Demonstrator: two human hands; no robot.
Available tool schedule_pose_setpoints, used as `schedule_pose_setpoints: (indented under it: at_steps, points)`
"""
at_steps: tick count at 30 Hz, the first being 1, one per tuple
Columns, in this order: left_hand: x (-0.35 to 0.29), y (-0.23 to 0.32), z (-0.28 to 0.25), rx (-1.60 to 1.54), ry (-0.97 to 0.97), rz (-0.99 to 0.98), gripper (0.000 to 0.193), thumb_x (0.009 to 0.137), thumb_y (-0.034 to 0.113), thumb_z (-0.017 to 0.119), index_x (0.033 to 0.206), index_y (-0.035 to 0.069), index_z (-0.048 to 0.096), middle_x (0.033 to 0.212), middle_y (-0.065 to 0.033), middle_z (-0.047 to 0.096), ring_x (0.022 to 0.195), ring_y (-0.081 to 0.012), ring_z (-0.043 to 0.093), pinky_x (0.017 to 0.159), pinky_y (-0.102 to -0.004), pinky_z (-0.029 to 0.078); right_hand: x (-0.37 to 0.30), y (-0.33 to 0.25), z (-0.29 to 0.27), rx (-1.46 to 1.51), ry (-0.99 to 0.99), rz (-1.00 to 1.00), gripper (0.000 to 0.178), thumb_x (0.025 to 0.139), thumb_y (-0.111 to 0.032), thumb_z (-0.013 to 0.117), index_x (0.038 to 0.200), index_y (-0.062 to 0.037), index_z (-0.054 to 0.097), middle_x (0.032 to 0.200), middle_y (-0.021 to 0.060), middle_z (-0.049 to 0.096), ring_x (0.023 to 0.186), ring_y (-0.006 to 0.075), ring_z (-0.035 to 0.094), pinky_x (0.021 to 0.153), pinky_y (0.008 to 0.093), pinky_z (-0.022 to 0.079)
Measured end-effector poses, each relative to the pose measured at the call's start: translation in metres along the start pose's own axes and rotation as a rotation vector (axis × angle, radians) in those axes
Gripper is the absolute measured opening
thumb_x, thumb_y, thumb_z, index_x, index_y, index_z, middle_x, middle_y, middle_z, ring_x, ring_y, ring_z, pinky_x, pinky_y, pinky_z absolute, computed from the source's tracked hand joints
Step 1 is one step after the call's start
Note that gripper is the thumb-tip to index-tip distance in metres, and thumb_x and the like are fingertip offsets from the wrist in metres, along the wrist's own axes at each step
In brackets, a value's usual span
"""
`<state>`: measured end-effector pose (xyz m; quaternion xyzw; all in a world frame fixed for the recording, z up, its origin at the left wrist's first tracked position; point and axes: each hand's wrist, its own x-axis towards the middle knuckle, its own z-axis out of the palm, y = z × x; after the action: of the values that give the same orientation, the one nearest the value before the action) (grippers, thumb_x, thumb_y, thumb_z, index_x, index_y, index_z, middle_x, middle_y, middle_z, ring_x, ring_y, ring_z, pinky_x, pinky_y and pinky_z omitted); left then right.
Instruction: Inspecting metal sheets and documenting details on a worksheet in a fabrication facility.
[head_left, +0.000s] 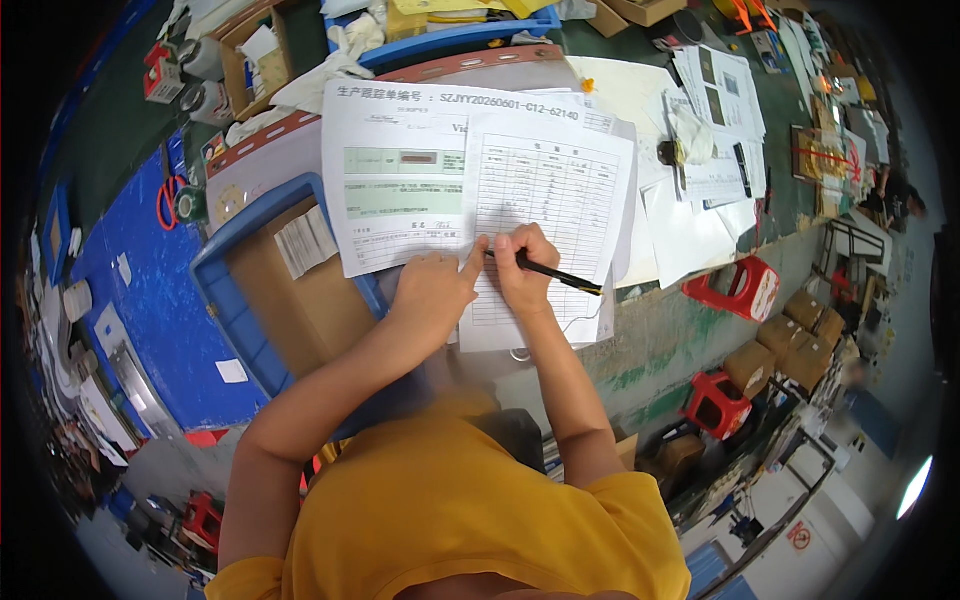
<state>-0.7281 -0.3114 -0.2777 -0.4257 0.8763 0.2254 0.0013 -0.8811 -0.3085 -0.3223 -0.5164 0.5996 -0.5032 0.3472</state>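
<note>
My right hand [526,272] grips a black pen [572,277], its tip end by the paper and its back end slanting to the right. Beneath that hand lies a white printed form [545,190] with a ruled table and some handwriting. It overlaps a second printed sheet [400,232] with green bands, on the left. My left hand [430,295] rests on the lower edge of the sheets. Its index finger stretches out toward the pen tip and touches the paper, with nothing held; the other fingertips are partly hidden.
Left of the papers stands a blue plastic tray [228,258] with a cardboard base and a small white label stack [306,242]. Red scissors [167,203] lie on a blue surface. More papers [715,100] and a second pen [742,170] are at right, beyond them red stools [735,290].
</note>
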Motion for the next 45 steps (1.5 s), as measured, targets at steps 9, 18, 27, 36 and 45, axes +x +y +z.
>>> schedule_pose_setpoints:
  at_steps: [9,18,27,36,45]
  points:
    - [0.002,0.004,-0.006,-0.031,-0.06,-0.026,0.044,0.075,0.023,0.067,0.113,0.003,0.056,0.073,-0.0075,0.058,0.074,-0.0242,0.057,0.064,-0.0361,0.044,0.004,-0.006,0.0,-0.074,-0.11,0.02,0.017,0.081,-0.018,0.066,0.077,-0.0055,0.055,0.056,0.0047,0.05,0.049,0.0168,0.048,0.047,0.0284,0.039]
    - [0.005,0.004,-0.015,-0.107,-0.06,-0.066,0.046,0.078,0.024,0.065,0.118,0.004,0.053,0.073,-0.008,0.057,0.073,-0.0257,0.057,0.064,-0.0369,0.045,0.007,-0.005,0.001,-0.054,-0.097,0.037,0.016,0.081,-0.017,0.066,0.079,-0.0048,0.056,0.057,0.0055,0.053,0.051,0.0171,0.051,0.049,0.0278,0.04]
    - [0.009,-0.004,-0.04,-0.201,0.078,-0.174,0.055,0.081,0.018,0.063,0.127,-0.003,0.042,0.093,-0.0143,0.056,0.086,-0.0282,0.055,0.071,-0.0386,0.046,0.008,-0.006,-0.001,-0.063,-0.084,0.043,0.014,0.08,-0.015,0.067,0.081,-0.005,0.057,0.06,0.0056,0.053,0.053,0.0163,0.051,0.051,0.0271,0.041]
    - [0.018,-0.022,-0.026,-0.433,0.206,-0.167,0.051,0.085,0.004,0.053,0.13,-0.008,0.033,0.113,-0.0241,0.046,0.105,-0.0371,0.046,0.091,-0.0409,0.038,0.012,-0.007,0.0,-0.062,-0.046,-0.07,0.015,0.079,-0.011,0.066,0.09,-0.005,0.058,0.074,0.0067,0.053,0.06,0.0156,0.049,0.054,0.026,0.04]
    - [0.014,-0.018,-0.014,-0.734,0.058,-0.201,0.046,0.088,0.004,0.049,0.13,-0.007,0.034,0.11,-0.0239,0.047,0.095,-0.0359,0.052,0.082,-0.0379,0.044,0.012,-0.007,0.001,-0.048,-0.032,-0.067,0.015,0.081,-0.013,0.065,0.091,-0.0047,0.057,0.074,0.0065,0.053,0.06,0.0156,0.049,0.054,0.0263,0.04]
